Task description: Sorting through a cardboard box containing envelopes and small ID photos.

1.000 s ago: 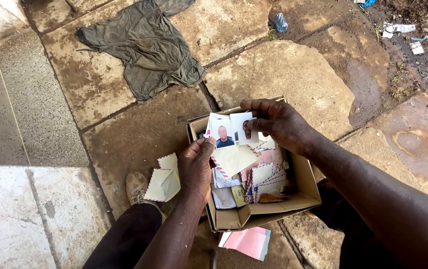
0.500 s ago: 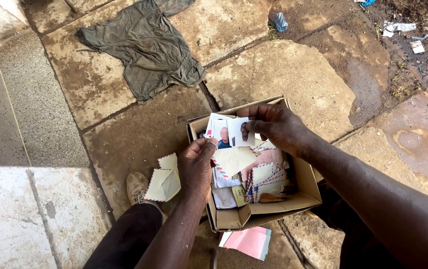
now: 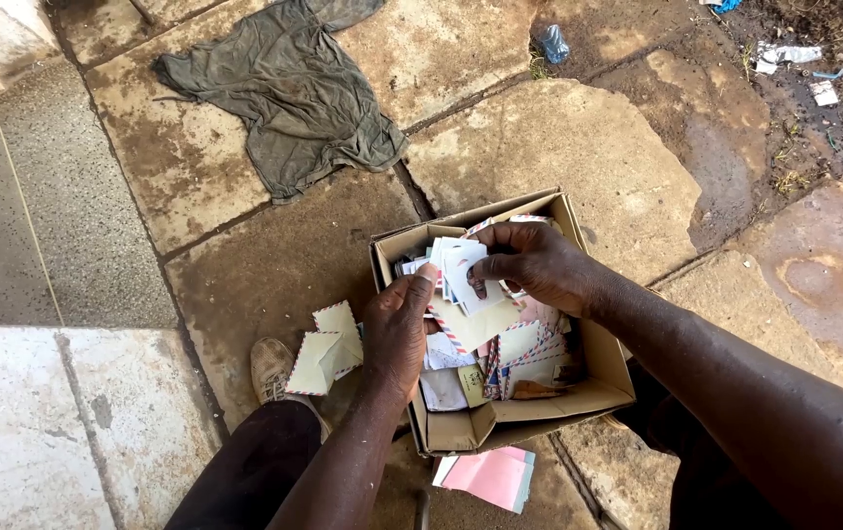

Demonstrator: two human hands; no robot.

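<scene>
One open cardboard box (image 3: 593, 368) sits on the stone paving (image 3: 579, 147), filled with a loose heap of envelopes (image 3: 529, 353); the heap is too jumbled to count. Two hands work over its upper-left part. The left hand (image 3: 397, 329) enters from 6 o'clock, its fingers closed on the left edge of a small bundle of white photo prints (image 3: 461, 270). The right hand (image 3: 534, 265) enters from 4 o'clock, thumb and fingers pinching the same bundle from its right side. The bundle is held just above the heap, inside the box outline; the number of prints in it cannot be told. Directly below the bundle lies one cream envelope (image 3: 475, 324) with a red-and-blue striped border.

Outside the box, at 9 o'clock from it, two more striped envelopes (image 3: 328, 348) lie overlapping on the paving, next to one worn shoe (image 3: 272, 368). At 6 o'clock, one pink sheet (image 3: 490, 478) shows from under the box edge. At 11 o'clock, well apart, one grey-green shirt (image 3: 289, 88) lies spread flat. At 12 o'clock, far off, lies one crushed plastic bottle (image 3: 553, 43).
</scene>
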